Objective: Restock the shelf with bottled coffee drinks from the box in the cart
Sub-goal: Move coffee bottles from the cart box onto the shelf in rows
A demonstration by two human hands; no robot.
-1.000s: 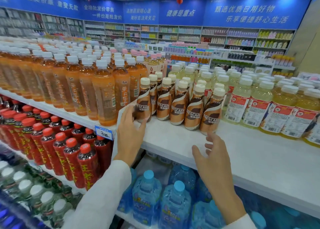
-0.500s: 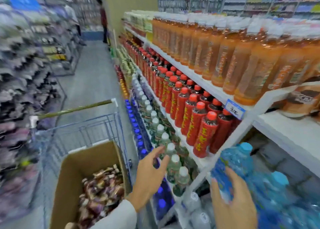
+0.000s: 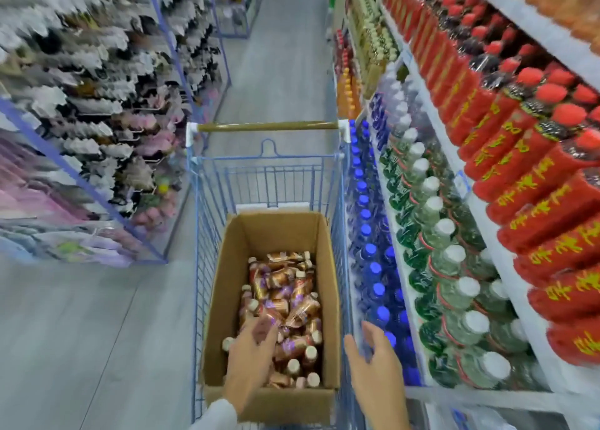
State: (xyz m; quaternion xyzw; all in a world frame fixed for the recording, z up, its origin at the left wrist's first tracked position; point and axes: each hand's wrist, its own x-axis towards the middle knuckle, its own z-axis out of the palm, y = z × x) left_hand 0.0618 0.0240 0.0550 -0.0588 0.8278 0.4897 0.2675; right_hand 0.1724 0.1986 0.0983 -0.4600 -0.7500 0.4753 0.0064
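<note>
The coffee bottles [image 3: 285,296] are small and brown, with shiny gold and purple wraps and pale caps. They lie in a messy heap inside the cardboard box [image 3: 227,267].

The floor [image 3: 97,332] is grey, in a shop aisle. The shelf [image 3: 532,338] on the right holds red bottles [image 3: 519,156], with clear white-capped bottles [image 3: 454,267] and blue-capped bottles [image 3: 367,231] below.

The box sits in the blue wire cart [image 3: 269,176]. The left hand [image 3: 250,355] is low over the heap, fingers loose and a little bent, holding nothing. The right hand [image 3: 373,364] is by the cart's right edge, fingers spread and empty.
</note>
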